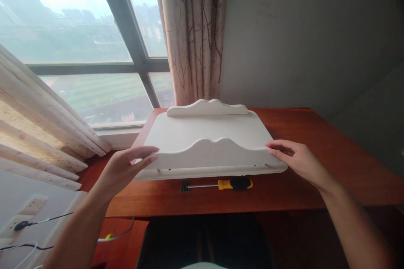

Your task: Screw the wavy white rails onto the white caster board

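A white board with a wavy top edge (208, 155) stands along the near side of a flat white panel (195, 130). My left hand (123, 166) pinches its left end between thumb and fingers. At the other end, my right hand (299, 157) grips it the same way. Small pegs and dark holes show along the narrow gap between this board and the panel. A second wavy white piece (208, 109) is upright at the panel's far edge. Just in front of the panel lies a screwdriver (235, 183) with a yellow and black handle, its tip beside several screws (184, 185).
Everything rests on a reddish-brown wooden table (331, 168). A window (88, 92) and curtains (195, 29) are at the left and back. A plug with cords (22, 225) sits in a wall socket at lower left. A dark chair (205, 239) is below the table's near edge.
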